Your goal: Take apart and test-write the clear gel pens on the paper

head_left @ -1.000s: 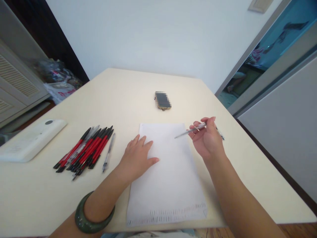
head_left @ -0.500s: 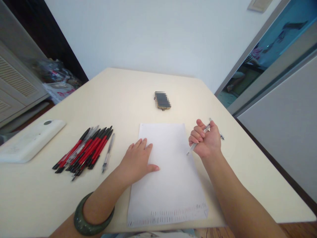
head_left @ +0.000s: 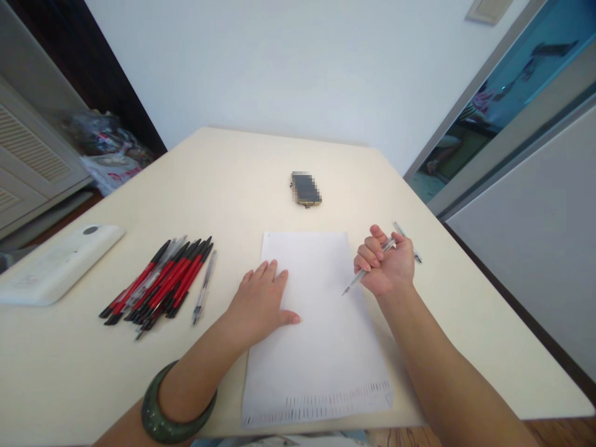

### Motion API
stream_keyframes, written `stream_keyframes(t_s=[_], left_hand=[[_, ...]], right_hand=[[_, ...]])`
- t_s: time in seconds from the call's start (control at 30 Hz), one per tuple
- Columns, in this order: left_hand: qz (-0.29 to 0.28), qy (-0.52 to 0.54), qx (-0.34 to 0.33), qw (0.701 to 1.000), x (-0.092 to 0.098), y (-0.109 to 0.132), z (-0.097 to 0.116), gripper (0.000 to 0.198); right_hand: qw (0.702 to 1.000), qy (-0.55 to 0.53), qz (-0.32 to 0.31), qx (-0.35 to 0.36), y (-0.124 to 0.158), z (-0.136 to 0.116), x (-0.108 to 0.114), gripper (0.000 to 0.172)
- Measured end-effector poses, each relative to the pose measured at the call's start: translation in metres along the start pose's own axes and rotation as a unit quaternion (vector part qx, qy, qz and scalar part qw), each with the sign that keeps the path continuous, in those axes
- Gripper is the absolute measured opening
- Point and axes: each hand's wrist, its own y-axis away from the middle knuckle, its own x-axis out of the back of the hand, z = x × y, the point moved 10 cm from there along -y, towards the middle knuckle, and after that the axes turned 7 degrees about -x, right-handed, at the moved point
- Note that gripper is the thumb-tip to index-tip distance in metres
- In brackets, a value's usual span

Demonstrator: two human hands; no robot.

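Observation:
A white sheet of paper point(head_left: 321, 335) lies on the cream table point(head_left: 242, 186) in front of me. My left hand point(head_left: 261, 301) rests flat on the sheet's left edge, fingers spread. My right hand point(head_left: 386, 264) is closed round a clear pen point(head_left: 361, 279), whose tip points down-left and hovers at the paper's right part. Another clear pen point(head_left: 410, 243) lies on the table just behind my right hand. A green bangle point(head_left: 172, 410) circles my left wrist.
A pile of red-and-black pens point(head_left: 161, 282) with a clear pen point(head_left: 203, 295) beside it lies to the left. A white flat device point(head_left: 56, 264) sits at the far left. A phone point(head_left: 306, 188) lies beyond the paper. The table's right edge is near.
My right hand has turned the pen from pointing left and level to tip-down over the paper, closing into a writing grip. The left hand stays on the sheet.

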Motion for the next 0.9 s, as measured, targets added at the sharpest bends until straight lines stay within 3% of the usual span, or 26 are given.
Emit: stream_keyframes(t_s=[0.2,0.33,0.47,0.57,0.73,0.8,0.9], left_hand=[[0.0,-0.004,-0.005,1.0,0.002,0.0,0.002,0.078],[-0.002,-0.006,-0.005,1.0,0.002,0.0,0.002,0.078],[-0.009,-0.014,-0.006,1.0,0.0,0.0,0.003,0.08],[-0.014,-0.024,-0.006,1.0,-0.001,0.0,0.004,0.082],[-0.007,-0.03,-0.006,0.999,-0.001,-0.001,0.004,0.082],[0.0,-0.031,-0.009,0.999,-0.001,-0.001,0.004,0.082],[0.014,-0.032,-0.013,0.999,0.0,0.0,0.005,0.082]], right_hand=[[1.0,0.004,-0.014,0.011,0.002,-0.002,-0.002,0.021],[0.999,0.001,0.037,0.006,-0.003,0.001,0.009,0.029],[0.994,0.048,0.1,-0.003,-0.01,0.007,0.021,0.01],[0.992,0.045,0.118,-0.027,-0.014,0.016,0.029,0.011],[0.989,0.056,0.077,-0.113,-0.017,0.038,0.027,0.044],[0.987,0.085,0.045,-0.132,-0.019,0.044,0.018,0.041],[0.981,0.145,0.023,-0.125,-0.024,0.05,0.005,0.019]])
